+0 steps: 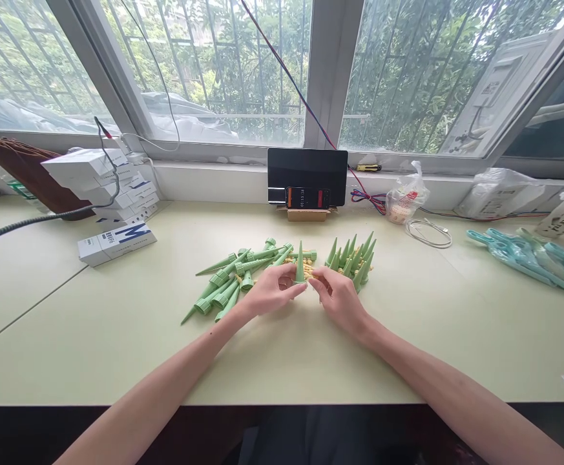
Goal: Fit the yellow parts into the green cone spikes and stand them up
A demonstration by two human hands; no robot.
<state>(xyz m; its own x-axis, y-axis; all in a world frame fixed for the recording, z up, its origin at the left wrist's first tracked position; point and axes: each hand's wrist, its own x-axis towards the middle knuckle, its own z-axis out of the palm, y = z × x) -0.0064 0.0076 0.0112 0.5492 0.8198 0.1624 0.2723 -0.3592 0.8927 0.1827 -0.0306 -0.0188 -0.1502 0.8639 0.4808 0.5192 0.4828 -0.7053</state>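
Note:
My left hand grips a green plastic plant watering spike near its base, with its point upward. Close beside it, my right hand has thumb and fingers pinched together; whatever they may hold is too small to make out. Small yellow pieces lie behind and between my hands. A loose pile of green spikes lies on its side to the left. On the right, several green spikes stand upright in a cluster, point up, partly hidden by my right hand.
On the pale table, white boxes sit at left. A phone leans against a dark screen at the back. Farther right are a tied plastic bag, a coiled white cable and wrapped teal items.

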